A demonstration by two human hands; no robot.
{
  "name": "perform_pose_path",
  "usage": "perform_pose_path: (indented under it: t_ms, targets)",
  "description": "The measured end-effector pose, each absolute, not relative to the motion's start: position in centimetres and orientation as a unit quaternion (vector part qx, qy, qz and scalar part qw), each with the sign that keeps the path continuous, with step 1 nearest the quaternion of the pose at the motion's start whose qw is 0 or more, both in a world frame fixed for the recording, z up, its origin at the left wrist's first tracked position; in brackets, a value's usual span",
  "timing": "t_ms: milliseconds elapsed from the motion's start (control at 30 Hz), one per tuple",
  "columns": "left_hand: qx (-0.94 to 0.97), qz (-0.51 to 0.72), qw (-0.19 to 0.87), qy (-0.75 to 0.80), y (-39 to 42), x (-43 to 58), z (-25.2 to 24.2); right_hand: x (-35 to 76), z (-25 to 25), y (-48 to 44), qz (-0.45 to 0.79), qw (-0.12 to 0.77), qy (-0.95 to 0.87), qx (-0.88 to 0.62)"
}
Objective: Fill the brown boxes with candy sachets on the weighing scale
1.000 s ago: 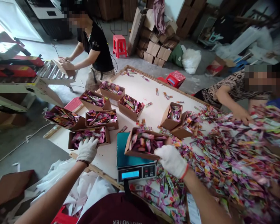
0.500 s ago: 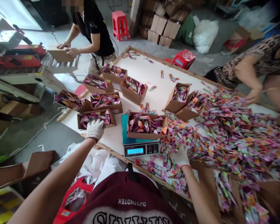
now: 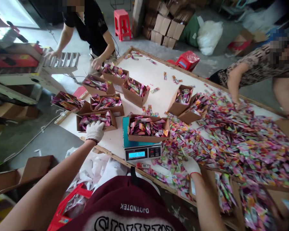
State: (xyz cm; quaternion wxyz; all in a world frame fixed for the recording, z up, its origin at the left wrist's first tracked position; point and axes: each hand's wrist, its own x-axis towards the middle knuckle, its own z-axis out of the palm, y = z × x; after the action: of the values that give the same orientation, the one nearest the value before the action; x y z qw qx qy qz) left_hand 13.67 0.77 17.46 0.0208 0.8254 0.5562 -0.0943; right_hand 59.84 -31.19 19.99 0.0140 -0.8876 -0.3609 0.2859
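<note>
My left hand (image 3: pixel 95 131), in a white glove, rests on the near rim of a small carton (image 3: pixel 112 124) filled with purple and pink packets. Its fingers are apart and reach over the packets. My right hand (image 3: pixel 192 165), also gloved, is at the near edge of a large heap of loose packets (image 3: pixel 231 138). Its fingers are closed around what looks like a small sachet (image 3: pixel 184 153), partly blurred. Between my hands, another full carton (image 3: pixel 149 139) sits on a digital scale (image 3: pixel 143 154) with a teal plate and a lit display.
Several filled cartons (image 3: pixel 135 96) stand on the white table (image 3: pixel 156 75), which has a wooden rim. At left, one person stands beside a roller conveyor (image 3: pixel 62 61). Another reaches into the heap at right. Open boxes (image 3: pixel 208 179) of packets sit by my right forearm.
The scale's display has changed. My right hand has shifted slightly nearer me. The left co-worker's hands have left a box on the conveyor, now out of sight; the right co-worker reaches into the heap.
</note>
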Motion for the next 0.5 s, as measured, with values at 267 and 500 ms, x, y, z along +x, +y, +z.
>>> perform_pose_path:
  t_ms: [267,500]
  targets:
    - [0.830,-0.094,0.004,0.550,1.0,13.5,17.5,60.4,35.9,-21.9,0.199,0.119,-0.614,-0.754]
    - [0.821,-0.090,0.011,0.564,0.2,13.6,17.5,48.1,35.6,-9.2,0.192,-0.083,-0.786,-0.581]
